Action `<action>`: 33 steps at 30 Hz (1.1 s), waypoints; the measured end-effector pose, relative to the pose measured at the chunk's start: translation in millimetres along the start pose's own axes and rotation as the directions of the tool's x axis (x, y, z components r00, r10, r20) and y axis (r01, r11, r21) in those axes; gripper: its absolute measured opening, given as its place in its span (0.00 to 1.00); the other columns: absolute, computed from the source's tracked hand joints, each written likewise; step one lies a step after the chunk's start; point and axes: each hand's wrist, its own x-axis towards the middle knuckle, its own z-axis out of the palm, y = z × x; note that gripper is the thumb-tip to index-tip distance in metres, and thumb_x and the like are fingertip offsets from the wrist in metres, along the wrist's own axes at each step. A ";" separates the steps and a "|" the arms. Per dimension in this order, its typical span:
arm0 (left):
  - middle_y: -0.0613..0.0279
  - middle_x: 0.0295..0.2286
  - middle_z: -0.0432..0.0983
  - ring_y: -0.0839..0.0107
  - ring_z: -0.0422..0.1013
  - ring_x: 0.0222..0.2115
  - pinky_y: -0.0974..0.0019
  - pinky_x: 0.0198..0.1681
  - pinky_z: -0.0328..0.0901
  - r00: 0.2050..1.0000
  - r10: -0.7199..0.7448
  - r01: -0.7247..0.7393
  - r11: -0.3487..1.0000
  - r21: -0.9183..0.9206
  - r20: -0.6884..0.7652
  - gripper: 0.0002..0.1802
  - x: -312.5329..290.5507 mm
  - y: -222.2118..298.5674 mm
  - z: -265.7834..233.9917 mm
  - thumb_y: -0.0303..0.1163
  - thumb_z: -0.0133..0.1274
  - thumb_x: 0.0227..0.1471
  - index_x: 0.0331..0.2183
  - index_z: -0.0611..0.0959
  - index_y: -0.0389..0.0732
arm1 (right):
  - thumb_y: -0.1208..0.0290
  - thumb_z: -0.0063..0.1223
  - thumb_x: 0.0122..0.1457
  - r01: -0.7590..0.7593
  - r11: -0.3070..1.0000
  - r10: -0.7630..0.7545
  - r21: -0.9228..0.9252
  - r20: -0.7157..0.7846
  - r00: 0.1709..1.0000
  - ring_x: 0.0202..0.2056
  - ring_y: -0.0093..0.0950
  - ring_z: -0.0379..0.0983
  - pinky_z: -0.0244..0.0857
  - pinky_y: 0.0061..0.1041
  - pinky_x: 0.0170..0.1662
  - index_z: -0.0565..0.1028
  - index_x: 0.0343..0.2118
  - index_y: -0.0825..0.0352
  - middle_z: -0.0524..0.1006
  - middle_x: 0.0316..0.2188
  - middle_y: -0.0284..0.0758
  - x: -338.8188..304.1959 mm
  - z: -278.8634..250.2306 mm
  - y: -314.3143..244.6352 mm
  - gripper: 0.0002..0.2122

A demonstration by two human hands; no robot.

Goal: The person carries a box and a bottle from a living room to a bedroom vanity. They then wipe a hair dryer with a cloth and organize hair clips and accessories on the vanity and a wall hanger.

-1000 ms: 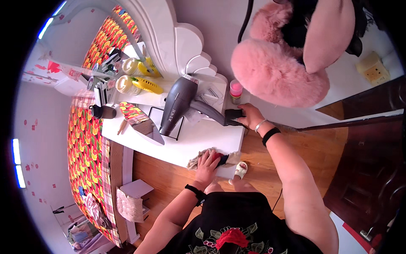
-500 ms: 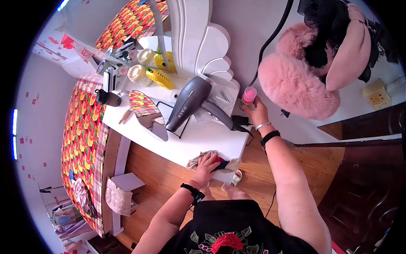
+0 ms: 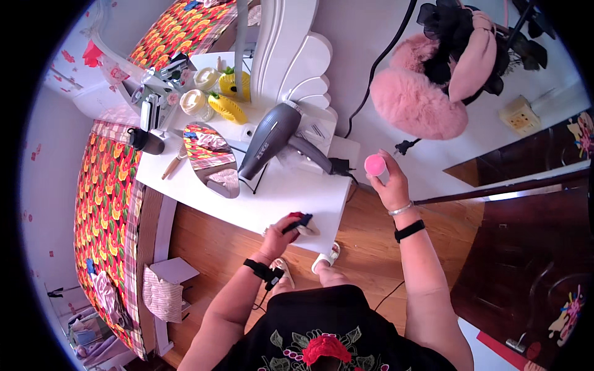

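In my right hand is a small container with a round pink lid, held upright off the table's right end, my fingers closed around it. My left hand is closed on a bunched cloth in beige, red and dark blue, at the front edge of the white dressing table. A dark grey hair dryer lies on the table between my hands and the mirror, its handle pointing right. Left of it stands a leaf-shaped tabletop mirror.
A wooden-handled brush, a dark bottle, a cream-lidded jar and a yellow pineapple-shaped item stand at the table's left. Pink fluffy earmuffs hang at the right wall, above a power socket. A bed is at left.
My right hand has drawn the container back from the table's right end toward me. My left hand has gathered the cloth up into a tighter bunch. The whole view has shifted slightly.
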 end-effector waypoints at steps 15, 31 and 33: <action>0.57 0.56 0.61 0.65 0.63 0.54 0.61 0.56 0.60 0.940 0.268 0.017 0.581 -0.814 0.210 0.24 -93.3 166.1 -33.1 0.27 0.40 0.60 0.58 0.62 0.41 | 0.75 0.66 0.38 0.163 0.985 -0.172 0.061 0.180 0.969 0.40 0.40 0.67 0.65 0.34 0.43 0.72 0.48 0.62 0.70 0.38 0.39 -88.5 -0.4 -206.5 0.28; 0.63 0.37 0.74 0.73 0.72 0.36 0.67 0.40 0.71 0.955 0.279 -0.253 0.574 -0.779 -0.104 0.16 -101.2 159.6 -63.7 0.26 0.50 0.56 0.48 0.71 0.41 | 0.74 0.65 0.39 0.086 0.989 -0.118 0.120 0.294 0.948 0.39 0.38 0.69 0.65 0.32 0.43 0.72 0.48 0.64 0.71 0.37 0.40 -108.1 29.6 -290.6 0.27; 0.63 0.37 0.74 0.74 0.72 0.35 0.69 0.38 0.71 0.976 0.217 -0.112 0.547 -0.829 0.012 0.15 -97.9 151.1 -63.4 0.23 0.47 0.57 0.47 0.71 0.41 | 0.74 0.64 0.40 0.050 0.983 -0.104 0.178 0.310 0.945 0.39 0.38 0.70 0.65 0.32 0.43 0.72 0.48 0.65 0.72 0.37 0.40 -108.8 30.1 -295.1 0.27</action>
